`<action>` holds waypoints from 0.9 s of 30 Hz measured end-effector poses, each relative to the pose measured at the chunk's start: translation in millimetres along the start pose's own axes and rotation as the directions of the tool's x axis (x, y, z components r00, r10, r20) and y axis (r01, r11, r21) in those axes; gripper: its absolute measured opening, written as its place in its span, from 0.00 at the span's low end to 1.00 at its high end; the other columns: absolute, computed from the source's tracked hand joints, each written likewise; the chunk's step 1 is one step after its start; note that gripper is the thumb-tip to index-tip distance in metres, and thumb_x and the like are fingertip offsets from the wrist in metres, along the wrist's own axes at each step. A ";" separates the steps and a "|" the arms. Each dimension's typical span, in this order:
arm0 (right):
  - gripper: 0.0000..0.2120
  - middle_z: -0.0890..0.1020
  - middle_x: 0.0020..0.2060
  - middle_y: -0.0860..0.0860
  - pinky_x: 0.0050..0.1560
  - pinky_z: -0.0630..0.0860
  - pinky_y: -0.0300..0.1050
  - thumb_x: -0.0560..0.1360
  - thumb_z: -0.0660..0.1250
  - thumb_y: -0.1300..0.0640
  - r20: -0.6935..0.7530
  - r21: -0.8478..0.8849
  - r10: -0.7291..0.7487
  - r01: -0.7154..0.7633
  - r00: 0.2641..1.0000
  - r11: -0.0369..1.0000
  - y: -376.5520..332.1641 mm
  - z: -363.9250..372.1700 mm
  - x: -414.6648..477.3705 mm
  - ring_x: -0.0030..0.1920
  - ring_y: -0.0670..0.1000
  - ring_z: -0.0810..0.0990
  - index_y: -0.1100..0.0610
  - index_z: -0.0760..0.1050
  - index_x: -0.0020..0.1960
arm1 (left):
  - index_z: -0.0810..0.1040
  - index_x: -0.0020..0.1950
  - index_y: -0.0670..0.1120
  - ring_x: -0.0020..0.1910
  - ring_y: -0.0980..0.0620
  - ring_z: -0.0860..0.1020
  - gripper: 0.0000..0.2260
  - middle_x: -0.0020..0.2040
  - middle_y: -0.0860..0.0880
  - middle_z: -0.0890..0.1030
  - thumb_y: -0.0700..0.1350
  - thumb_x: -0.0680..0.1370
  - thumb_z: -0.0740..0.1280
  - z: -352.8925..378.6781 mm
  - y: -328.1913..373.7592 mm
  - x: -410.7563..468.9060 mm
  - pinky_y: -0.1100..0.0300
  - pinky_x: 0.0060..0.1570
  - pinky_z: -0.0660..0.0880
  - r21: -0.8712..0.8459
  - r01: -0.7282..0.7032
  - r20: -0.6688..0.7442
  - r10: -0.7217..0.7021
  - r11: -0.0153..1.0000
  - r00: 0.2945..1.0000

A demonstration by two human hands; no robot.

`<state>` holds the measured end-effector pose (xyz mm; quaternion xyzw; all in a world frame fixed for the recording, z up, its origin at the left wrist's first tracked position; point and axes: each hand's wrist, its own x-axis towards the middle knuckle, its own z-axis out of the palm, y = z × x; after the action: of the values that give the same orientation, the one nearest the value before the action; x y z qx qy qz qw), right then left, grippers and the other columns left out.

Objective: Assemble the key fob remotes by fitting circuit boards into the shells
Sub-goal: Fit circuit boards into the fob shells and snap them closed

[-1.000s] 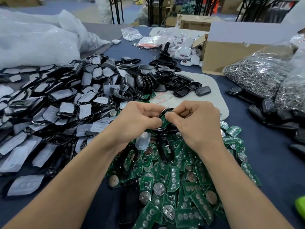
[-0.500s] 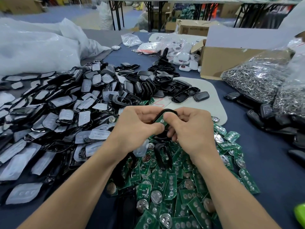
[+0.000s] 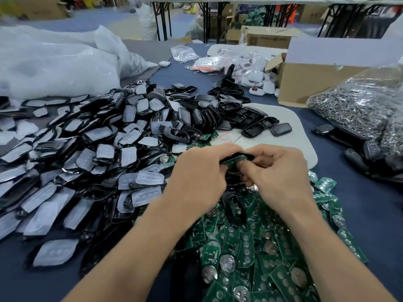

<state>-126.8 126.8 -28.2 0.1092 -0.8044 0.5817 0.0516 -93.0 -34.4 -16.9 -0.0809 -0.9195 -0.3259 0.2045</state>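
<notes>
Navy table [image 3: 370, 214] heaped with shells [image 3: 104, 153].

A black shell [image 3: 238, 155] holds a green circuit board [image 3: 233, 161] — above a heap of green boards [image 3: 261, 253].

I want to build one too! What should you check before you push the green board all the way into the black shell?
1. Black shell held by both the left grip and the right grip: ok.
2. Green circuit board lies against the shell: ok.
3. Board lined up with the shell's edges: cannot tell, fingers hide most of it.
4. Board facing the right way: cannot tell, too blurred.
5. Pile of spare boards lies just below, ready for the next one: ok.
</notes>
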 end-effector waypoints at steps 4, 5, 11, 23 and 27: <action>0.12 0.88 0.35 0.45 0.39 0.82 0.44 0.73 0.75 0.61 -0.032 0.024 0.019 -0.018 0.999 1.000 -2.4 7.6 -0.1 0.34 0.48 0.86 0.45 0.85 0.50 | 0.85 0.58 0.58 0.46 0.52 0.85 0.20 0.47 0.58 0.88 0.35 0.76 0.71 -4.5 -5.4 6.8 0.52 0.49 0.82 -0.099 0.082 -0.152 -0.096 0.992 0.984; 0.12 0.88 0.36 0.44 0.41 0.83 0.45 0.74 0.75 0.62 -0.036 -0.004 0.003 -0.003 0.999 1.000 -4.5 10.1 0.5 0.36 0.47 0.87 0.44 0.85 0.50 | 0.84 0.57 0.58 0.47 0.54 0.85 0.19 0.45 0.59 0.87 0.35 0.77 0.71 -8.5 -10.2 10.0 0.52 0.50 0.83 -0.143 0.132 -0.197 -0.159 0.981 0.967; 0.13 0.86 0.42 0.37 0.39 0.77 0.27 0.78 0.70 0.64 0.113 -0.167 -0.108 0.126 0.988 0.978 -36.2 61.7 24.9 0.38 0.36 0.83 0.46 0.87 0.51 | 0.80 0.47 0.53 0.36 0.56 0.85 0.12 0.40 0.56 0.85 0.35 0.80 0.68 -43.1 -54.2 19.9 0.58 0.40 0.84 -0.625 0.228 -0.407 -0.561 0.747 0.720; 0.23 0.81 0.65 0.56 0.62 0.79 0.51 0.78 0.61 0.69 0.606 -0.504 -0.116 0.493 0.787 0.709 -83.3 190.2 98.9 0.63 0.59 0.80 0.54 0.80 0.68 | 0.72 0.46 0.41 0.25 0.52 0.70 0.08 0.34 0.46 0.74 0.30 0.80 0.58 -94.7 -99.0 23.2 0.58 0.27 0.73 -0.841 -0.182 -0.540 -0.789 0.509 0.291; 0.20 0.83 0.58 0.56 0.57 0.80 0.53 0.76 0.62 0.69 0.651 -0.565 -0.108 0.575 0.751 0.592 -78.5 201.1 100.5 0.58 0.60 0.81 0.55 0.82 0.63 | 0.73 0.44 0.42 0.25 0.51 0.70 0.10 0.34 0.45 0.75 0.30 0.79 0.59 -95.2 -100.4 24.3 0.59 0.26 0.72 -0.849 -0.162 -0.528 -0.805 0.503 0.270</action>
<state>-197.0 -98.8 1.5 0.4020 -0.9068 0.1238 -0.0272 -112.5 -172.0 3.7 0.2589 -0.3771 -0.7128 0.5317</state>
